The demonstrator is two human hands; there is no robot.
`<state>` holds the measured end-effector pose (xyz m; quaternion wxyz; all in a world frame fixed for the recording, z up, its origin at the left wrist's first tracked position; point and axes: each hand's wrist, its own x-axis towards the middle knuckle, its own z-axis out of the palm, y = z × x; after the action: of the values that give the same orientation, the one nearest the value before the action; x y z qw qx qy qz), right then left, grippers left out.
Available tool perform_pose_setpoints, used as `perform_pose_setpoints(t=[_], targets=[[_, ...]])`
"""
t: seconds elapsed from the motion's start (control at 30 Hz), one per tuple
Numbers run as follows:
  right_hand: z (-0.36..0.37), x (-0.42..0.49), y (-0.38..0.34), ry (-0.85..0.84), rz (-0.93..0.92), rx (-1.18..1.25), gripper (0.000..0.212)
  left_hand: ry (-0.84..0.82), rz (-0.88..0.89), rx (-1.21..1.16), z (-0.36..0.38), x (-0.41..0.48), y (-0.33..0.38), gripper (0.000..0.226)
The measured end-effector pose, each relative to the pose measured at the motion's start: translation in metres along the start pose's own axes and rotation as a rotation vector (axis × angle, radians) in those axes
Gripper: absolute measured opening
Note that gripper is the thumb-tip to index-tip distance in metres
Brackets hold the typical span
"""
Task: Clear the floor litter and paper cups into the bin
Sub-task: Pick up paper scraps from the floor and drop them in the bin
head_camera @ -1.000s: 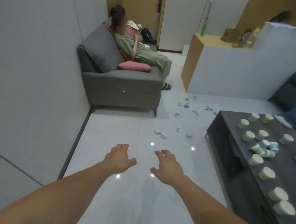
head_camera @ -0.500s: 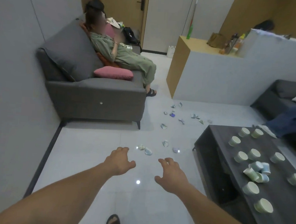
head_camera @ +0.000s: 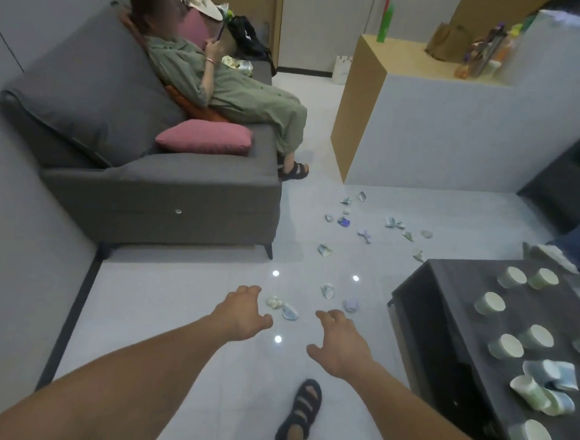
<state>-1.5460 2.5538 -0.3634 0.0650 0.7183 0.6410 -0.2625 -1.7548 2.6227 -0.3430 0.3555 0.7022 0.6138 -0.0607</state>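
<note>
Several crumpled paper scraps [head_camera: 290, 312] lie scattered on the pale tiled floor, from just beyond my hands back toward the white partition. Pale green paper cups [head_camera: 506, 346] stand upside down on the dark coffee table [head_camera: 423, 308] at the right, with a few crushed cups [head_camera: 541, 385] among them. My left hand [head_camera: 242, 314] and my right hand [head_camera: 338, 347] are stretched out in front of me above the floor, fingers loosely spread and holding nothing. The nearest scraps lie just past my fingertips. No bin is in view.
A grey sofa [head_camera: 154, 182] with a pink cushion [head_camera: 205, 137] fills the left, with a person [head_camera: 229, 88] sitting on it. A white partition with a wooden counter [head_camera: 425, 126] stands behind the litter. My sandalled foot [head_camera: 301, 413] steps on the floor below my hands.
I have walked forward: the sofa, litter and coffee table are closer, and my sandalled foot has come further into view. Both hands stay outstretched and hold nothing.
</note>
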Motion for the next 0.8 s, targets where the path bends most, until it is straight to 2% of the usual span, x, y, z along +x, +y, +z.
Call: perform_pose_setpoints(t=[0.17,0.43,0.63,0.8], targets=[[-0.028,0.092,0.024,-0.027,-0.054,0.011,0.071,-0.025,-0.097,-0.037,-0.009,0.069,0.023,0.079],[-0.043,0.201,0.045,-0.185,-0.075,-0.038,0.070,-0.093,-0.220,-0.153,-0.014,0.166,0.029,0.076],[-0.014,0.281,0.059,-0.283,0.020,-0.010,0.071,-0.196,-0.308,-0.240,0.010,0.264,-0.003,0.076],[0.054,0.377,0.084,-0.359,0.111,0.016,0.072,-0.268,-0.397,-0.305,0.069,0.357,-0.041,0.074]])
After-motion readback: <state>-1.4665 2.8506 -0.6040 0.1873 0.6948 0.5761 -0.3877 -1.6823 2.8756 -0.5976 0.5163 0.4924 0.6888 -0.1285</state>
